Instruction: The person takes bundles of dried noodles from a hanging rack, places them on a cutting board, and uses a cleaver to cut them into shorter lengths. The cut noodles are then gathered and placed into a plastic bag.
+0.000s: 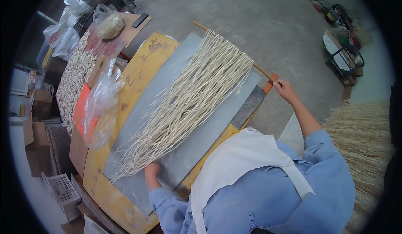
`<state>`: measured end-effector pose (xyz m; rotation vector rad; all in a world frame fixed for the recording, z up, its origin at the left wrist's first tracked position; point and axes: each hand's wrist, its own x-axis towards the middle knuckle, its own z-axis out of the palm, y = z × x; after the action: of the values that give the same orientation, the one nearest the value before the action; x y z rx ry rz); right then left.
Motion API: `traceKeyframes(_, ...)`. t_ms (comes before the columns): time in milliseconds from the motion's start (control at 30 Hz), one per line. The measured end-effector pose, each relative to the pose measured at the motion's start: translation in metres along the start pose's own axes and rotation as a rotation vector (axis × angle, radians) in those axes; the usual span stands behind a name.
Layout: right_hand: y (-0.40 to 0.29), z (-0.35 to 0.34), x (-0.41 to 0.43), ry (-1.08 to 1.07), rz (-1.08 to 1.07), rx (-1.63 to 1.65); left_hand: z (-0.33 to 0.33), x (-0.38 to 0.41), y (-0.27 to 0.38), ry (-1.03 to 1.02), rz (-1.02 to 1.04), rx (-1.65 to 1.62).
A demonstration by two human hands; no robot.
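Long pale noodles (191, 99) hang over a thin wooden rod (263, 70) and lie spread across a grey sheet (207, 143) on a yellow worktable (138, 74). My right hand (284, 89) grips the near end of the rod, past the table's edge. At the lower, loose end of the noodles is my left hand (152, 171), partly under the strands; its fingers are hidden. Beside my right hand, a wide blade (248, 107) with an orange handle (270, 85) rests along the table's edge.
Left of the worktable stand a clear plastic bag (102, 111), a surface covered with small pale pieces (73, 77), a bagged pale mass (110, 26) and a phone (140, 20). More long strands (361, 149) hang at the right, behind my arm. A plastic crate (64, 193) is lower left.
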<state>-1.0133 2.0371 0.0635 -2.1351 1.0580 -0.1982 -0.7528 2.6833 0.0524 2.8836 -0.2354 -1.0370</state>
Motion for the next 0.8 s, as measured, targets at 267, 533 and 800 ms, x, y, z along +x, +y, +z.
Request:
traceKeyframes(267, 0.005, -0.01, 0.01, 0.014, 0.014, -0.116, 0.012, -0.058, 0.008, -0.023, -0.247, 0.001)
traceKeyframes(533, 0.023, -0.024, 0.01, -0.13, 0.036, -0.224, -0.031, -0.098, 0.084, -0.094, -0.01, 0.074)
traceKeyframes(800, 0.02, -0.018, 0.016, -0.025, -0.236, -0.333, -0.036, -0.093, 0.156, -0.092, 0.304, 0.1)
